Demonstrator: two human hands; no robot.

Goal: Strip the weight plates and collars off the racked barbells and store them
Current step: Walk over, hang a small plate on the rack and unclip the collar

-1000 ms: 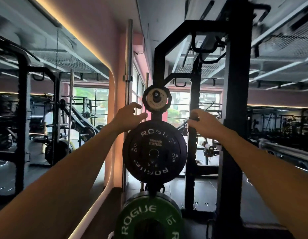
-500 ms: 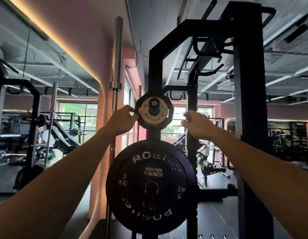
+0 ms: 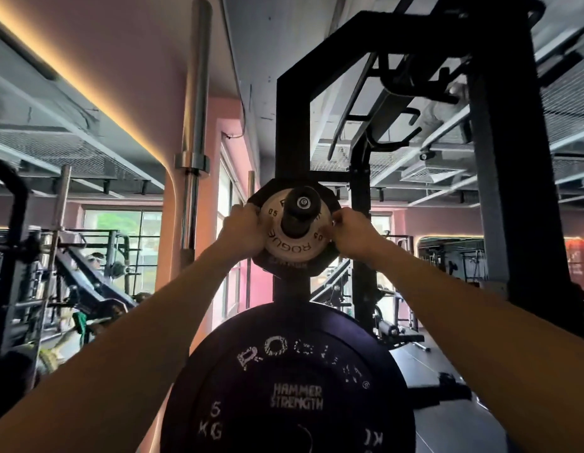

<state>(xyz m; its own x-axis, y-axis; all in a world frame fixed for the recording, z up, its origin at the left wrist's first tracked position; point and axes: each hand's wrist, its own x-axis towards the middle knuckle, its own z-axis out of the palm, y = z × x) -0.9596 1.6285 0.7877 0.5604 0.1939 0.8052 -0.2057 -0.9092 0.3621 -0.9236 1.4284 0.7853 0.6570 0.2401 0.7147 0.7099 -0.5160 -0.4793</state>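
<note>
Both hands now grip the small plates on the rack's top storage peg, where half a second ago the right hand hung short of them with only the left touching the edge. The left hand (image 3: 243, 231) has its fingers curled round the left edge of the pale ROGUE change plate (image 3: 292, 241), marked 0.5, and the right hand (image 3: 351, 235) pinches the right edge with its fingers bent over the rim. Both forearms reach up and forward from the lower corners of the view, converging on the peg, wrists about level. The change plate sits in front of a larger black plate (image 3: 326, 197) with a faceted rim, both threaded on the black storage peg (image 3: 302, 204) that juts from the rack upright (image 3: 292, 125). The view has closed in on the rack since the earlier frame, so the plates loom larger. Below them, on the same upright, hangs a black 5 KG bumper plate (image 3: 287, 387) lettered ROGUE and HAMMER STRENGTH. Left of the upright a bare steel barbell (image 3: 194, 125) stands vertical against the pink wall.
</note>
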